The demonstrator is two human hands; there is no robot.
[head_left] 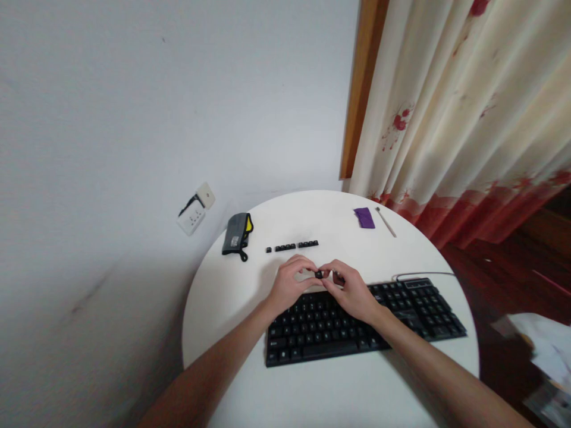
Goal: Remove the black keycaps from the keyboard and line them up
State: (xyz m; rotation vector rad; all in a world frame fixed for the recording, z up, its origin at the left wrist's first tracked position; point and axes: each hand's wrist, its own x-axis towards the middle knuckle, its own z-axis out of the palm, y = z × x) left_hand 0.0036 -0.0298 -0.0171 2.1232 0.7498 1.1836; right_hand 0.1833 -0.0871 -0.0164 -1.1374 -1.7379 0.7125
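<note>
A black keyboard (401, 315) lies across the round white table (232, 297). Both hands hover over its upper left part. My left hand (289, 285) and my right hand (352, 291) meet fingertip to fingertip and pinch a small black keycap (319, 274) between them. Just beyond the hands, a row of several loose black keycaps (294, 245) lies on the table.
A grey and yellow pouch (237, 233) sits at the table's far left edge. A purple cloth (364, 217) and a thin stick-like tool (386, 222) lie at the far right. The keyboard cable (423, 274) loops behind the keyboard. Wall, wall socket (195, 209) and curtain (468, 119) stand behind.
</note>
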